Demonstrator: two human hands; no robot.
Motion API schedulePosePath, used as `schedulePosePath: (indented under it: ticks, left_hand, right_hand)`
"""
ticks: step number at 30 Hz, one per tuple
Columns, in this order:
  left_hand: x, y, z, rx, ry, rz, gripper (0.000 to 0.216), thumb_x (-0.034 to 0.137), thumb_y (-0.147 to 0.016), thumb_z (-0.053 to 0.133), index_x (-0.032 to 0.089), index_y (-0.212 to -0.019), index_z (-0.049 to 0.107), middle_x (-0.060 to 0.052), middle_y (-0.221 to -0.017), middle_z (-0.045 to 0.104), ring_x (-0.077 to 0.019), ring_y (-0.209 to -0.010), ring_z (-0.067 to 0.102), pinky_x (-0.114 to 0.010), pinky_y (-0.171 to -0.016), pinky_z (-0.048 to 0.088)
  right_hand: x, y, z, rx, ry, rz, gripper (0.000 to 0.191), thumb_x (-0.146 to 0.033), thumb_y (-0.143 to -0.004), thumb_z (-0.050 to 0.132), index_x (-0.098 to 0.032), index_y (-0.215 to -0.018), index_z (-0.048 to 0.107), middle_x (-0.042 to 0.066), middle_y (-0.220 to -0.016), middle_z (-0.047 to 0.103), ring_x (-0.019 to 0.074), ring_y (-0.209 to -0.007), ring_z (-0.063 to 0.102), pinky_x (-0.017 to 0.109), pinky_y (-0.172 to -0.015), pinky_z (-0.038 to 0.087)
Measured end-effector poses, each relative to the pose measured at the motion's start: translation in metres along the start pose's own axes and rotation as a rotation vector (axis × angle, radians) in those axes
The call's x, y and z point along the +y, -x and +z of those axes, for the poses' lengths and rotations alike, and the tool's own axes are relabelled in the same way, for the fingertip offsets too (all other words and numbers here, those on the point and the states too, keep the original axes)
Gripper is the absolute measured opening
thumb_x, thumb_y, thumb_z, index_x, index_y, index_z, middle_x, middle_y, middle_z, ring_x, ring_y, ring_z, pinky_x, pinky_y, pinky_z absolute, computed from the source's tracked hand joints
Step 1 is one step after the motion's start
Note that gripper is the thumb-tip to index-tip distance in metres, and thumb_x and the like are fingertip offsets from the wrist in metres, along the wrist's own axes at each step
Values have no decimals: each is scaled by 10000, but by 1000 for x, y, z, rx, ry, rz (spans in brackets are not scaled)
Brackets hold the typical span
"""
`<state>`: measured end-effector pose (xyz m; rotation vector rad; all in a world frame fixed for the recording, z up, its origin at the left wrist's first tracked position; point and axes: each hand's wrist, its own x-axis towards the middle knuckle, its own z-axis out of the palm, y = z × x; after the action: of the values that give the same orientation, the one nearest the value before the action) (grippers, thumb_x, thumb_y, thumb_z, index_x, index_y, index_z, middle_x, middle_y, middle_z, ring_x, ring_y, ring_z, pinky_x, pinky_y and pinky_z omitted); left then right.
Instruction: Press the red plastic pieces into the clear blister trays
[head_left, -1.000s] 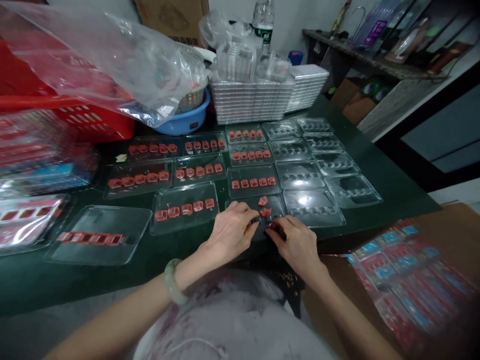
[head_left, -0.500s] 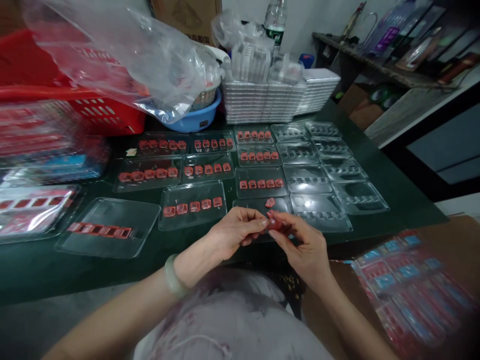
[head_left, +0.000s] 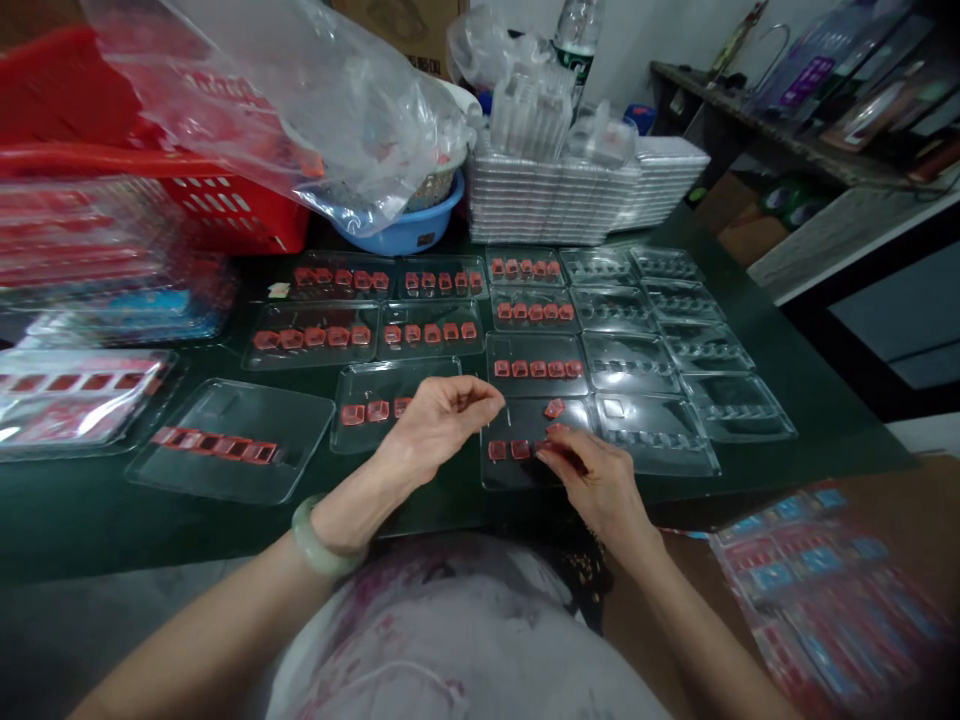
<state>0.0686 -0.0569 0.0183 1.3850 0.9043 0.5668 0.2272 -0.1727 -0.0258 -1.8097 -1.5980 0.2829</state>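
My right hand is low over a clear plastic tray, its fingers closed on a small red plastic piece mostly hidden under them. To their left, two red pieces sit side by side in the tray. A loose red piece lies farther up the same tray, with part of another just above my fingers. My left hand is raised over the tray's left side, thumb and fingers pinched together. Whatever may be in that pinch is too small to make out.
Rows of trays with red pieces lie left and beyond; unfilled clear trays lie right. Behind stand stacked trays, a blue basin and a red basket. Packed blister cards are at lower right.
My hands have parted: the left moved left and up, the right came down to the tray with a red piece. Two seated red pieces now show. The view has shifted slightly.
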Motion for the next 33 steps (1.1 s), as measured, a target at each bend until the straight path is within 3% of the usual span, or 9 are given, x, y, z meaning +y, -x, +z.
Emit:
schedulePosePath:
  ticks: [5,13,20,28,33]
  left_hand:
    - [0,1,-11,64,-78,49,178,299,-690,586,142,-754,640,4,-592,565,-59,-469,409,-178,-420,294]
    - [-3,-4,-8,24,-147,90,189,295,-709,565,136,-769,648,-12,-657,599,-97,-578,492,-199,-524,372]
    - [-13,-10,3,-33,-312,193,158,231,-728,524,145,-780,646,-24,-739,624,-116,-645,537,-209,-564,403]
    - [-25,-22,15,-66,-533,392,160,192,-748,482,156,-809,625,-34,-783,599,-118,-666,529,-222,-585,403]
    - [-21,-49,37,-145,-818,499,198,240,-760,473,184,-883,617,-36,-759,593,-152,-693,535,-258,-611,394]
  right_hand:
    - [1,-3,7,-58,158,-1,180,-288,-823,470,-169,-820,605,54,-785,631,153,-712,585,268,-655,445]
    - [-6,1,-1,-76,272,29,177,-295,-814,483,-179,-786,614,51,-828,639,154,-706,594,247,-621,424]
    - [-5,-4,8,-140,355,1,155,-234,-817,479,-171,-764,609,54,-782,628,166,-731,590,247,-632,422]
    - [-7,-3,15,-208,578,-80,197,-196,-838,415,-144,-875,602,103,-860,620,201,-755,585,280,-621,427]
    - [-15,-4,-2,-232,522,-75,311,-205,-825,421,-104,-1107,503,114,-842,635,214,-733,594,285,-588,433]
